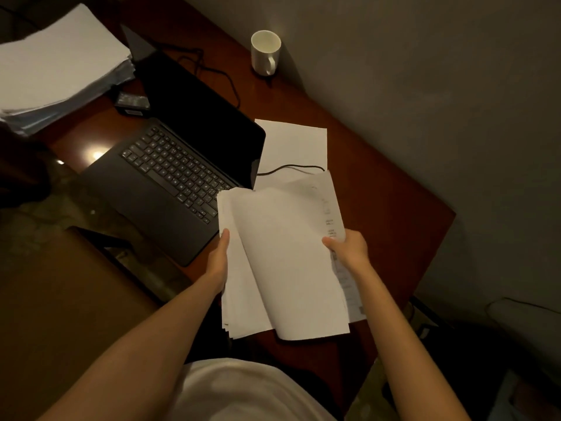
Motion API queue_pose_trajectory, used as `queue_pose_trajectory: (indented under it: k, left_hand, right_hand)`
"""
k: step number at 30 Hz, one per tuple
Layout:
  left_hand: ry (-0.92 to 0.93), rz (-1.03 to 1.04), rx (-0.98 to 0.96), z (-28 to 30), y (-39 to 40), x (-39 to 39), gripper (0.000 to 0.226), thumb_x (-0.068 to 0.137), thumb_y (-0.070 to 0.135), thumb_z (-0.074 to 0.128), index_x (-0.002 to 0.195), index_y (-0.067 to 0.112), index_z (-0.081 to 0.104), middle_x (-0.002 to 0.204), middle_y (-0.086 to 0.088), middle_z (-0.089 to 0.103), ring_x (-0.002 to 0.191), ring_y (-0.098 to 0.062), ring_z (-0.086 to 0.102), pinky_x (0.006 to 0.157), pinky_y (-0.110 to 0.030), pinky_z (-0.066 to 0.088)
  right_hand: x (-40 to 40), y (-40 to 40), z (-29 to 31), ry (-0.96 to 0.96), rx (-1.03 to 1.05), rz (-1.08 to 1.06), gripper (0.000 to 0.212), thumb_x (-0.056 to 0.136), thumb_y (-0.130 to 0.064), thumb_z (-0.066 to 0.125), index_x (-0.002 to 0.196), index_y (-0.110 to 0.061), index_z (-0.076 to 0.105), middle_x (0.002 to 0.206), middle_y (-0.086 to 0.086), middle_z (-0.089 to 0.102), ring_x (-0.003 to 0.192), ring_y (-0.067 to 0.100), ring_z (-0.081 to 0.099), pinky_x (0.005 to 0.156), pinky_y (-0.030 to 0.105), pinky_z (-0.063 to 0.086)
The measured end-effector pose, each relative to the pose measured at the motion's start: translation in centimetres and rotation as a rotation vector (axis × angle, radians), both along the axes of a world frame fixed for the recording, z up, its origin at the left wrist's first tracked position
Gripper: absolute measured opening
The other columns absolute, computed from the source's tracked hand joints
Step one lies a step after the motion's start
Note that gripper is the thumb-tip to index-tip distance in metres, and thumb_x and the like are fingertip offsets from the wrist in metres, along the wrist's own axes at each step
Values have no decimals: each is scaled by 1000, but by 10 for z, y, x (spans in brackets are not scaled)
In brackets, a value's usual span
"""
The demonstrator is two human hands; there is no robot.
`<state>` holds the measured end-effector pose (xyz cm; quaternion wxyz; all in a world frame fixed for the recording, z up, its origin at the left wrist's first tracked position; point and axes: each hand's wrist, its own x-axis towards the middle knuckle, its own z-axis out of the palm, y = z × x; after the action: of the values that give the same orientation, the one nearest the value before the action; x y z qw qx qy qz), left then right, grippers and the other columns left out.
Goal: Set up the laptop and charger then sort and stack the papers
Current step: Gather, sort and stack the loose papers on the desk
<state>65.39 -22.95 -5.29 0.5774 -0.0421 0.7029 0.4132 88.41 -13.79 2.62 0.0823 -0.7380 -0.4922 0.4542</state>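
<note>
Mug (266, 51) upright on desk (379, 189), contents unseen.

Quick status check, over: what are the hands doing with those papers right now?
Left hand grips the sheaf of papers; right hand pinches the top sheet. Laptop open, screen dark. Cable lies across the single sheet.

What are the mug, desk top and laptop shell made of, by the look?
Mug: likely glazed ceramic, white with thick walls.
Desk top: reddish-brown wood or veneer, glossy; it mirrors a lamp glare.
Laptop: matte black shell, plastic or coated metal; cannot tell which.
</note>
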Motion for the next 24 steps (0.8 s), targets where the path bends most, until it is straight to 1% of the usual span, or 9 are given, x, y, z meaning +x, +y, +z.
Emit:
queue_pose_trajectory:
  k: [2, 5, 7, 9, 13, 16, 19, 21, 24]
  left_hand:
    - [49, -36, -3, 0, -1, 1, 67, 89, 61, 47, 139, 16, 46, 140, -2, 48, 130, -25, 45, 107, -38, 36]
    - [2, -59, -1, -5, -1, 0, 71, 81, 61, 60, 135, 15, 52, 134, -1, 55, 121, -24, 52, 101, -38, 40]
    - [11, -74, 4, -10, -2, -1, 67, 79, 59, 64, 128, 14, 57, 126, -1, 61, 109, -22, 59, 95, -37, 45]
    - [15, -53, 21, -11, -2, -1, 54, 81, 53, 66, 119, 16, 61, 117, -1, 66, 99, -21, 63, 88, -36, 48]
    - [24, -50, 59, -12, -1, 4, 40, 86, 43, 65, 117, 17, 59, 109, 6, 61, 96, -13, 58, 87, -29, 41]
    - [23, -36, 68, -14, -1, 5, 37, 82, 36, 73, 111, 15, 62, 105, 1, 66, 85, -10, 63, 78, -27, 46]
    - [40, -24, 72, -15, 0, 5, 35, 77, 29, 78, 107, 16, 64, 104, -2, 69, 88, -15, 65, 77, -29, 50]
    - [61, -21, 90, -15, 0, 6, 36, 77, 23, 79, 108, 15, 63, 104, -1, 68, 91, -16, 65, 76, -27, 48]
    - [115, -60, 78, -13, 0, 7, 41, 78, 19, 78, 115, 10, 61, 104, 0, 64, 96, -19, 60, 83, -28, 45]
  right_hand:
    - [-10, 1, -11, 2, 11, -40, 33, 87, -15, 65, 119, -5, 62, 122, 12, 63, 109, 28, 61, 86, 34, 52]
    - [-21, 2, -21, 30, 7, -112, 31, 89, -14, 64, 119, -5, 63, 121, 11, 64, 109, 27, 61, 79, 29, 49]
    - [-23, 3, -28, 28, -1, -137, 32, 89, -13, 63, 120, -5, 62, 122, 11, 63, 110, 28, 61, 78, 28, 48]
    - [-19, 2, -35, -33, 1, -148, 31, 90, -15, 63, 120, -7, 63, 123, 11, 63, 110, 29, 61, 80, 31, 50]
    - [-7, -4, -42, -176, 18, -232, 28, 92, -18, 60, 118, -8, 63, 125, 11, 62, 109, 30, 61, 77, 33, 50]
    - [-5, -8, -43, -140, 7, -248, 29, 92, -17, 60, 119, -7, 62, 123, 11, 63, 107, 30, 62, 73, 29, 48]
    - [-12, -12, -46, -31, 12, -179, 30, 89, -15, 63, 118, -5, 63, 121, 11, 64, 107, 28, 63, 72, 26, 49]
    - [-19, -14, -46, -27, 32, -143, 32, 88, -16, 65, 118, -5, 63, 121, 11, 64, 107, 28, 63, 72, 26, 49]
    - [-22, -14, -48, -34, 63, -116, 33, 87, -18, 67, 117, -5, 63, 120, 11, 64, 106, 29, 63, 71, 25, 50]
